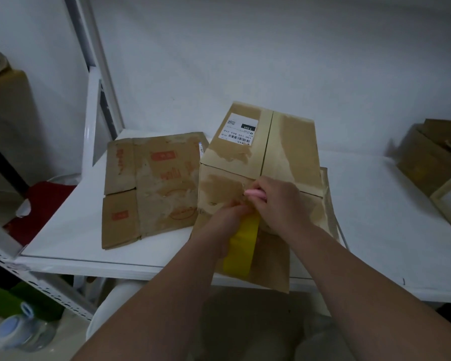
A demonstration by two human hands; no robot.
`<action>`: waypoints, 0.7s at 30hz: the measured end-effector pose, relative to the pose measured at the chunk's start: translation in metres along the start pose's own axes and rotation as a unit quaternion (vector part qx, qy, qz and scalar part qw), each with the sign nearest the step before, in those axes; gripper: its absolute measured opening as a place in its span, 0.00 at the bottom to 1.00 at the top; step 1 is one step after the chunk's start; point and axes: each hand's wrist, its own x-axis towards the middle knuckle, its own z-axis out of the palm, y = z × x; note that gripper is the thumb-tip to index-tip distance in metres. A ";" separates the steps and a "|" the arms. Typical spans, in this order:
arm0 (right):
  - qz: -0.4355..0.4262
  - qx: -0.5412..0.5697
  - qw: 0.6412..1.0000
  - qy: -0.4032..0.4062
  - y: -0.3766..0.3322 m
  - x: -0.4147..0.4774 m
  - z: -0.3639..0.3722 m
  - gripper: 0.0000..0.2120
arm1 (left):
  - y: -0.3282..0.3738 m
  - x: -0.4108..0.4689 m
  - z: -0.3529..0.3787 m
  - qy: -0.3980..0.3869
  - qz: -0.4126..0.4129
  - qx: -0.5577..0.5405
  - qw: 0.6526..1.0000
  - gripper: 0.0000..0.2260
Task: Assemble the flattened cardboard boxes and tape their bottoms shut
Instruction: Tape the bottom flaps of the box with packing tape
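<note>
**On the table, tape meets box**

The box (284, 147) stands at the front of the table (375, 217), flaps closed. The left hand (227, 220) grips yellow tape (241, 246) against its near side. The right hand (274, 201) curls at the seam, its hold unclear. A flat box (154, 188) lies just left.

Brown box (284, 152) standing assembled, flaps shut, label on top; yellow tape roll (241, 246) at its near side; flattened box (151, 188) lying just left.
</note>
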 end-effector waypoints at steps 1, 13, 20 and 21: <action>-0.002 -0.001 1.000 -0.001 0.001 -0.001 -0.001 0.06 | 0.001 0.000 0.000 -0.001 -0.001 0.002 1.000 0.05; -0.026 -0.025 0.999 -0.032 0.005 -0.003 -0.003 0.07 | 0.004 -0.006 0.005 0.010 -0.004 0.001 1.000 0.04; -0.042 -0.069 0.995 -0.055 0.007 -0.004 -0.004 0.07 | 0.004 -0.003 0.004 0.025 -0.012 0.018 0.999 0.03; -0.037 -0.066 0.995 -0.058 0.009 -0.006 -0.005 0.07 | 0.003 -0.003 0.004 0.026 -0.012 0.021 0.999 0.02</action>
